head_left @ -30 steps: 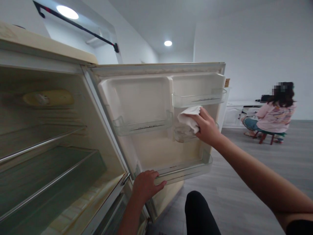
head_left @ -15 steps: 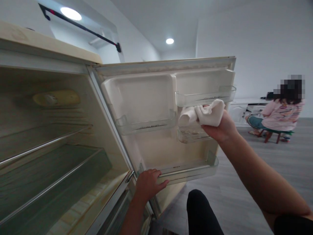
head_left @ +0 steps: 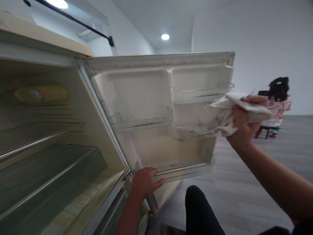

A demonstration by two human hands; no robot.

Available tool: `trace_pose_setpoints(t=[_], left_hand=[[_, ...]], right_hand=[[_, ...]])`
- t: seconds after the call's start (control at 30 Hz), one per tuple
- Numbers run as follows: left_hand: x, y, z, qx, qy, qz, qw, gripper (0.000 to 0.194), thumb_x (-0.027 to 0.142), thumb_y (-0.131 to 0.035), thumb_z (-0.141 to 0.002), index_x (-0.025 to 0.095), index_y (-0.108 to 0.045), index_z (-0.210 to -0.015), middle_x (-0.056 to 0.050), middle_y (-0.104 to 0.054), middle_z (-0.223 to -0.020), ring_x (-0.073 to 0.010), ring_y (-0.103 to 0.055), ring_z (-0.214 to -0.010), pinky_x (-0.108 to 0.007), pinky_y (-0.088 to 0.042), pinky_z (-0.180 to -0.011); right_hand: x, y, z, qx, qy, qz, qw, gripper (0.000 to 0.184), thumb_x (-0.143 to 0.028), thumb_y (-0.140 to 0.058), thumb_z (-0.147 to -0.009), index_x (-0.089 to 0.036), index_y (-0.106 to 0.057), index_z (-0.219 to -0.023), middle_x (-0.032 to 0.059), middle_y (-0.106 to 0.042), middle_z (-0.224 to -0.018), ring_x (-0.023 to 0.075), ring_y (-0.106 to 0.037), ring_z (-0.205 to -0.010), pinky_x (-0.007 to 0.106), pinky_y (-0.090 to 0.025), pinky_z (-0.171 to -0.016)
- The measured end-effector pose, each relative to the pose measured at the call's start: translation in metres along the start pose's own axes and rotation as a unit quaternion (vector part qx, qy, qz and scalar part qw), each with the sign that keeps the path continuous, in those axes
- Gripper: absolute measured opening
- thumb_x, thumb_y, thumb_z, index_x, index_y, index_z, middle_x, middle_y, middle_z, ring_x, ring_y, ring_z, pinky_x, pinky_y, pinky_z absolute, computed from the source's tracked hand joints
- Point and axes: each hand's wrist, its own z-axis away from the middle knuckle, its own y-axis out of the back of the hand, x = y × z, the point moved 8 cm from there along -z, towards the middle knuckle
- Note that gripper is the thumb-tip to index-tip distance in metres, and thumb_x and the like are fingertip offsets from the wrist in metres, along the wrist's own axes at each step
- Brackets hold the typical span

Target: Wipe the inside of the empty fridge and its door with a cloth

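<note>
My right hand (head_left: pixel 244 120) is closed around a crumpled white cloth (head_left: pixel 227 114), held at the outer edge of the open fridge door (head_left: pixel 156 60). The cloth is partly blurred and hangs in front of the right end of a clear door bin (head_left: pixel 188 132) with dirty marks in it. My left hand (head_left: pixel 145 182) holds the left part of the lower door bin (head_left: pixel 188 173), fingers over its rim and thumb in front. Above are a clear upper right bin (head_left: pixel 193 95) and a left bin (head_left: pixel 144 124).
To the left stands the fridge interior with glass shelves (head_left: pixel 41 140), a yellowed lamp cover (head_left: pixel 42 93) and a greenish drawer (head_left: pixel 49 182). My knee (head_left: pixel 195 202) is below the door. A person (head_left: pixel 277 112) sits on a stool (head_left: pixel 267 129) on the grey floor at right.
My right hand has moved right with the cloth, from inside the right bins to the door's outer edge. My left hand stays on the lower bin. The view has shifted slightly.
</note>
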Motion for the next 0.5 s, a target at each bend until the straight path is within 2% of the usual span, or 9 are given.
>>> trace_pose_setpoints(t=[0.03,0.07,0.13,0.17,0.2,0.23,0.37,0.43,0.5], left_hand=[[0.000,0.000,0.000,-0.002,-0.002,-0.002,1.000,0.046,0.064,-0.057,-0.089,0.024,-0.074,-0.104,-0.006,-0.076,-0.108,-0.0261,-0.069,-0.103,-0.039,-0.047,-0.094],[0.000,-0.001,0.000,-0.004,-0.003,-0.004,1.000,0.047,0.064,-0.056,-0.089,0.023,-0.073,-0.104,-0.006,-0.076,-0.108,-0.0260,-0.069,-0.103,-0.039,-0.048,-0.094],[-0.001,-0.002,0.001,-0.007,-0.003,-0.006,1.000,0.048,0.065,-0.055,-0.090,0.023,-0.073,-0.105,-0.007,-0.076,-0.109,-0.0257,-0.069,-0.104,-0.038,-0.048,-0.094],[-0.001,-0.002,0.001,-0.008,-0.003,-0.007,1.000,0.049,0.065,-0.055,-0.090,0.023,-0.073,-0.105,-0.007,-0.076,-0.110,-0.0254,-0.069,-0.105,-0.037,-0.047,-0.094],[-0.001,-0.001,0.001,-0.009,-0.001,-0.007,1.000,0.049,0.065,-0.055,-0.090,0.023,-0.073,-0.105,-0.008,-0.076,-0.110,-0.0253,-0.068,-0.106,-0.037,-0.047,-0.095],[-0.001,-0.001,0.002,-0.011,0.001,-0.007,1.000,0.049,0.066,-0.055,-0.090,0.023,-0.073,-0.105,-0.008,-0.076,-0.110,-0.0253,-0.068,-0.107,-0.037,-0.047,-0.094],[-0.002,0.000,0.003,-0.016,0.011,-0.014,1.000,0.049,0.067,-0.055,-0.089,0.024,-0.073,-0.104,-0.007,-0.076,-0.108,-0.0257,-0.069,-0.104,-0.036,-0.048,-0.091],[-0.001,0.001,0.002,-0.014,0.011,-0.017,1.000,0.049,0.067,-0.054,-0.089,0.024,-0.073,-0.103,-0.007,-0.076,-0.107,-0.0256,-0.070,-0.103,-0.036,-0.048,-0.090],[0.000,0.001,0.001,-0.010,0.010,-0.018,1.000,0.049,0.066,-0.054,-0.090,0.023,-0.073,-0.103,-0.007,-0.076,-0.106,-0.0253,-0.070,-0.103,-0.035,-0.048,-0.089]], right_hand=[[-0.010,-0.012,-0.001,-0.074,0.087,0.034,0.993,0.022,-0.047,-0.062,-0.082,-0.030,-0.059,-0.096,0.0074,-0.059,-0.092,0.0295,-0.061,-0.093,0.047,-0.050,-0.086],[-0.018,-0.030,0.002,-0.184,0.169,0.062,0.966,0.020,-0.046,-0.064,-0.082,-0.031,-0.061,-0.094,0.0066,-0.060,-0.089,0.0285,-0.061,-0.090,0.047,-0.050,-0.084],[-0.023,-0.067,0.019,-0.400,0.290,0.095,0.864,0.008,-0.038,-0.061,-0.089,-0.032,-0.064,-0.093,0.0049,-0.063,-0.087,0.0252,-0.060,-0.087,0.044,-0.049,-0.082],[-0.022,-0.082,0.027,-0.470,0.327,0.108,0.813,0.010,-0.032,-0.056,-0.094,-0.031,-0.066,-0.094,0.0049,-0.065,-0.090,0.0237,-0.060,-0.089,0.042,-0.049,-0.082],[-0.022,-0.095,0.032,-0.507,0.353,0.122,0.777,0.017,-0.025,-0.050,-0.097,-0.029,-0.067,-0.098,0.0058,-0.066,-0.096,0.0228,-0.060,-0.093,0.041,-0.049,-0.084],[-0.022,-0.108,0.035,-0.523,0.371,0.136,0.755,0.023,-0.020,-0.046,-0.099,-0.027,-0.067,-0.103,0.0077,-0.067,-0.105,0.0227,-0.060,-0.099,0.040,-0.049,-0.086],[-0.019,-0.152,0.047,-0.535,0.411,0.187,0.714,0.027,-0.019,-0.051,-0.095,-0.016,-0.064,-0.119,0.0175,-0.057,-0.136,0.0276,-0.056,-0.116,0.040,-0.048,-0.088],[-0.014,-0.158,0.052,-0.544,0.423,0.186,0.701,0.035,-0.028,-0.058,-0.093,-0.013,-0.063,-0.125,0.0201,-0.053,-0.142,0.0311,-0.053,-0.122,0.041,-0.048,-0.090],[-0.008,-0.152,0.051,-0.554,0.431,0.175,0.690,0.042,-0.033,-0.060,-0.093,-0.014,-0.060,-0.131,0.0185,-0.051,-0.145,0.0321,-0.050,-0.127,0.042,-0.047,-0.093]])
